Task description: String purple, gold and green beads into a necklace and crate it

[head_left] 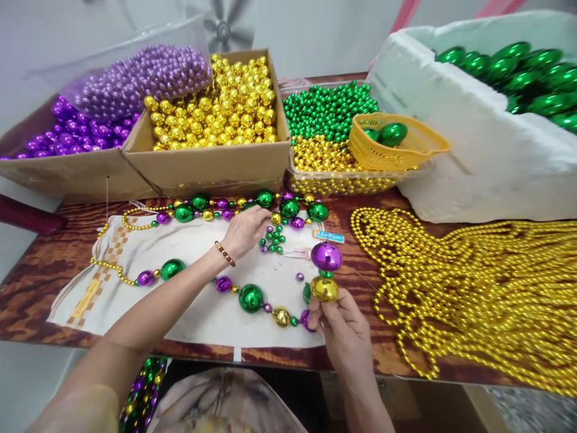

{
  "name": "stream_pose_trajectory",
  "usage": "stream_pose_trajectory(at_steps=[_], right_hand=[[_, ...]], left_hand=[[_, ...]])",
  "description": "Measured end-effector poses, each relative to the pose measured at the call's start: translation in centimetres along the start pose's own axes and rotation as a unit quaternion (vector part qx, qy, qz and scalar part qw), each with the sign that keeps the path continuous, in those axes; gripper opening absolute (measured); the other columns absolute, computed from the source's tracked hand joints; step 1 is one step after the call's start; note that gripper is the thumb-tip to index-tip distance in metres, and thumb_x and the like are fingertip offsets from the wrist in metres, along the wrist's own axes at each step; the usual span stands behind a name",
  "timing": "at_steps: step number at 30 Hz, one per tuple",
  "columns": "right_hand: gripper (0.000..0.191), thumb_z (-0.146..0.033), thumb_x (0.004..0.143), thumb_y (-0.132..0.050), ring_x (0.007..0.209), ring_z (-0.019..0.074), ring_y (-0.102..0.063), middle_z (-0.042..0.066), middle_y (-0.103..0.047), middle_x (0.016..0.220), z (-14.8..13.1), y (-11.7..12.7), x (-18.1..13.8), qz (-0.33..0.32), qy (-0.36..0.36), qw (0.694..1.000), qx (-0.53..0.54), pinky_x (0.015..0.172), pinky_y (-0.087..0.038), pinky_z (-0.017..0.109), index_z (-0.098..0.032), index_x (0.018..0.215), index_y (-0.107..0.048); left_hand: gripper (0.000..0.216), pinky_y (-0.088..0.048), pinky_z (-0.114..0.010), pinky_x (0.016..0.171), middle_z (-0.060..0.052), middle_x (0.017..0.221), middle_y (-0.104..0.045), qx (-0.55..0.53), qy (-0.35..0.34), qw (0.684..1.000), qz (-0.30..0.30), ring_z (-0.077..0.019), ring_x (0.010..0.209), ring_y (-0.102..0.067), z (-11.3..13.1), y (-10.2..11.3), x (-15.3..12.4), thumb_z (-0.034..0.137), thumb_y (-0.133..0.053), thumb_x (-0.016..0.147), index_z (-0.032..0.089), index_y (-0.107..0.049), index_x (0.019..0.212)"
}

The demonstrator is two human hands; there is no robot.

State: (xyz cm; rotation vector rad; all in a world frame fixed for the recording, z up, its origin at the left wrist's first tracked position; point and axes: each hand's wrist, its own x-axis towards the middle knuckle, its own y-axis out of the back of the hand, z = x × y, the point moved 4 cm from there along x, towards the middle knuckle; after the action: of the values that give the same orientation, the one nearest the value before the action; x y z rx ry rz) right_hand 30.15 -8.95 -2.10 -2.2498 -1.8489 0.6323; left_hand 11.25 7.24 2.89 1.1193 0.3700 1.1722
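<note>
My right hand (345, 334) pinches a strand of beads by a large gold bead (324, 289). Above that bead stand a small green bead and a large purple bead (326, 257). From this hand the strand (251, 298) runs left across the white cloth (157, 307), with purple, green and gold beads. My left hand (247, 231), a beaded bracelet on its wrist, reaches over the cloth. Its fingers are drawn together beside a gold bead (276, 218) of a finished-looking strand and near loose small green beads (276, 240); what lies between the fingertips is hidden.
Behind are a box of gold beads (216, 114), purple beads (85, 133), a tub of small beads (329, 114) and a yellow basket (383, 157). A foam box (455, 120) stands at right, above gold bead strands (478, 288). A blue label (329, 236) lies on the cloth's edge.
</note>
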Motion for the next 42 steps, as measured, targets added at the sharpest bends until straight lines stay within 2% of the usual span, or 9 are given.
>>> stream_pose_trajectory(at_steps=[5,11,19,22,25,30,32,35,42], right_hand=[[0.029,-0.044,0.086,-0.073,0.048,0.008,-0.055,0.0,-0.063,0.07,0.8,0.2,0.5,-0.01,-0.012,1.0,0.022,0.045,-0.039,0.018,-0.019,0.08,-0.061],[0.027,-0.043,0.091,-0.068,0.049,0.0074,-0.053,0.001,-0.063,0.07,0.9,0.2,0.6,-0.013,-0.01,0.999,0.031,0.046,-0.038,0.018,-0.019,0.082,-0.06],[0.03,-0.045,0.091,-0.066,0.048,0.0076,-0.053,0.0,-0.061,0.065,0.6,0.3,0.7,-0.019,0.003,0.999,0.026,0.045,-0.038,0.017,-0.018,0.08,-0.06],[0.031,-0.046,0.092,-0.065,0.047,0.008,-0.052,0.0,-0.061,0.064,0.3,0.4,0.7,-0.002,0.01,1.0,0.004,0.046,-0.038,0.018,-0.018,0.08,-0.059],[0.034,-0.05,0.092,-0.063,0.046,0.009,-0.05,0.0,-0.059,0.057,-0.3,0.1,0.7,-0.002,0.01,0.999,-0.03,0.046,-0.039,0.019,-0.018,0.079,-0.06],[0.037,-0.054,0.088,-0.066,0.047,0.0109,-0.052,0.001,-0.061,0.055,-1.0,-0.3,0.7,-0.006,0.009,0.997,-0.077,0.046,-0.041,0.02,-0.019,0.077,-0.06],[0.037,-0.055,0.087,-0.067,0.047,0.0111,-0.053,0.001,-0.062,0.058,-1.0,-0.5,0.6,-0.013,0.008,0.996,-0.092,0.046,-0.041,0.021,-0.019,0.078,-0.06],[0.036,-0.054,0.087,-0.066,0.048,0.0109,-0.053,0.001,-0.062,0.06,-0.8,-1.0,0.4,-0.025,0.005,0.993,-0.117,0.046,-0.042,0.02,-0.02,0.08,-0.06],[0.036,-0.052,0.091,-0.062,0.048,0.0107,-0.051,0.0,-0.06,0.056,-0.9,-1.8,0.2,-0.052,0.023,0.983,-0.176,0.047,-0.04,0.021,-0.02,0.077,-0.059]], left_hand=[[0.021,-0.049,-0.031,0.083,-0.009,0.096,-0.068,0.036,-0.099,0.993,0.061,-0.0191,0.092,-0.063,3.4,1.6,8.6,0.018,-0.047,0.098,0.016,-0.068,0.1],[0.038,-0.049,-0.037,0.089,-0.019,0.109,-0.068,0.211,-0.062,0.97,-0.102,-0.0268,0.108,-0.063,6.0,-1.9,20.8,-0.003,-0.039,0.09,0.009,-0.07,0.108],[0.039,-0.05,-0.036,0.093,-0.019,0.114,-0.069,0.206,-0.026,0.968,-0.142,-0.0274,0.113,-0.064,4.6,-4.7,24.2,-0.001,-0.046,0.086,0.009,-0.068,0.116],[0.033,-0.05,-0.037,0.092,-0.017,0.11,-0.069,0.111,-0.015,0.991,-0.074,-0.0256,0.108,-0.065,5.4,-3.0,23.2,0.002,-0.05,0.086,0.011,-0.067,0.113],[0.016,-0.053,-0.035,0.084,-0.011,0.094,-0.07,-0.201,0.026,0.979,-0.026,-0.0199,0.089,-0.068,5.9,-0.5,19.2,0.012,-0.056,0.088,0.013,-0.066,0.101],[0.014,-0.057,-0.033,0.081,-0.008,0.09,-0.072,-0.654,0.184,0.727,-0.098,-0.0152,0.078,-0.07,4.7,1.3,7.6,0.028,-0.064,0.09,0.016,-0.067,0.096],[0.016,-0.057,-0.033,0.086,-0.009,0.093,-0.073,-0.709,0.226,0.662,-0.091,-0.0167,0.084,-0.072,3.9,1.7,3.8,0.026,-0.067,0.087,0.015,-0.07,0.098],[0.019,-0.056,-0.035,0.093,-0.009,0.094,-0.073,-0.745,0.254,0.614,-0.062,-0.0177,0.089,-0.072,3.1,1.8,0.4,0.025,-0.068,0.088,0.014,-0.072,0.102],[0.014,-0.058,-0.033,0.087,-0.005,0.086,-0.071,-0.768,0.263,0.584,-0.007,-0.0168,0.086,-0.072,2.5,1.7,-1.5,0.026,-0.07,0.088,0.015,-0.072,0.097]])
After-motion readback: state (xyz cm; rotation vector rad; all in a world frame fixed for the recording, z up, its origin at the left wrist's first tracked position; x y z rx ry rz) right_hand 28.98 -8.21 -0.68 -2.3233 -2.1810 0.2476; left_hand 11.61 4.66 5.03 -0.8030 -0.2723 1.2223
